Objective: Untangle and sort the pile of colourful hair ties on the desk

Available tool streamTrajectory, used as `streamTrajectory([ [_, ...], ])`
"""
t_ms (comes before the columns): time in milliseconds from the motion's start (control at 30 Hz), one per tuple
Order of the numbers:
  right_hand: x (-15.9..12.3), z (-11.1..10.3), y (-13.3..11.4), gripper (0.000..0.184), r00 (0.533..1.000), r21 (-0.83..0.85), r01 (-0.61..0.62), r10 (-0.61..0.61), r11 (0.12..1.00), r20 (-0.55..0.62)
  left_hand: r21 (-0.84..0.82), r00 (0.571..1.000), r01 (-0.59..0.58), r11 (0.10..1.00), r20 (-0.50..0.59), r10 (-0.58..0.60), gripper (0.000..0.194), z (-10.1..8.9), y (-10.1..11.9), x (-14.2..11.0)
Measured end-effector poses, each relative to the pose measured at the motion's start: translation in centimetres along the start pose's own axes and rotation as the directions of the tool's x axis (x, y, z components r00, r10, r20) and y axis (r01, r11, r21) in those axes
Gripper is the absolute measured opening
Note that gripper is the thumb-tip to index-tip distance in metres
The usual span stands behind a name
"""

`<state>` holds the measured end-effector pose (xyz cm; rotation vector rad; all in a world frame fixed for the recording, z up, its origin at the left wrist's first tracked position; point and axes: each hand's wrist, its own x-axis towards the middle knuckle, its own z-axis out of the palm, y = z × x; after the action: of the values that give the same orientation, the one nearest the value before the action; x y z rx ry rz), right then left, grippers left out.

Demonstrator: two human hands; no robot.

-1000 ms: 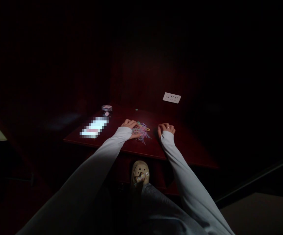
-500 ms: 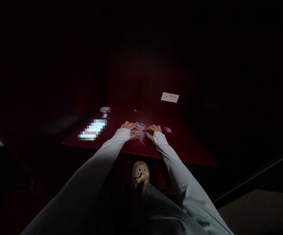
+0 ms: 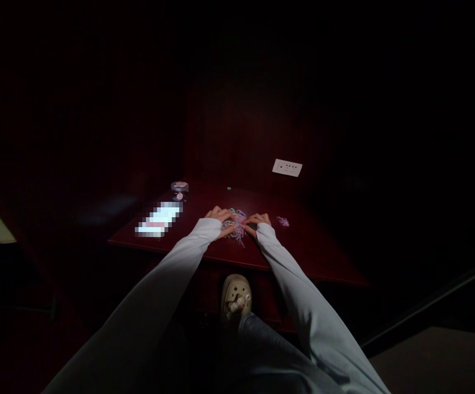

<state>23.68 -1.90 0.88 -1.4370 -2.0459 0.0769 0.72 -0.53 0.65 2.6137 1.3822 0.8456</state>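
A loose heap of thin elastic bands (image 3: 236, 225) in pink, lilac and yellow lies on the dark red wooden desk (image 3: 303, 257), directly between the person's two hands. The left hand (image 3: 220, 218) rests against the heap's left side and the right hand (image 3: 260, 220) against its right, fingertips reaching into the strands from both sides, with only a narrow stretch of bands between them. Both hands are curved and low over the desk, but neither looks lifted; whether either is pinching a band is impossible to tell at this size and in this dim light. Just beyond the right hand sits a small separate clump of lilac bands (image 3: 282, 221). Past the left hand, farther off, lies a bright pixelated rectangle (image 3: 158, 219), and beyond that stands a small round clear jar (image 3: 179, 190) with a pink lid. A tiny green round piece (image 3: 229, 188) lies near the far edge of the desk, ahead of the hands. Higher up, a white wall socket plate (image 3: 287, 168) is set in the dark panel — and below the hands, under the desk's near edge, a beige clog (image 3: 236, 295) with charms shows.
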Motion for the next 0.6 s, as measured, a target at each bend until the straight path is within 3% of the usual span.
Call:
streamTrajectory([
  [200,0.1,-0.2,-0.3,0.037,0.988,0.072,-0.079,0.088,0.994,-0.127,0.006,1.000,-0.010,1.000,-0.010,0.010,0.026,-0.2,0.1,-0.2],
  [333,0.6,0.7,-1.7,0.039,0.942,0.160,-0.185,0.222,0.970,-0.251,-0.002,1.000,0.006,1.000,0.003,-0.006,0.029,-0.3,0.0,0.0],
  [600,1.3,2.4,-4.4,0.042,0.966,0.247,-0.074,0.131,0.966,-0.224,0.056,1.000,-0.014,0.998,0.020,0.013,0.032,-0.1,-0.2,0.4],
])
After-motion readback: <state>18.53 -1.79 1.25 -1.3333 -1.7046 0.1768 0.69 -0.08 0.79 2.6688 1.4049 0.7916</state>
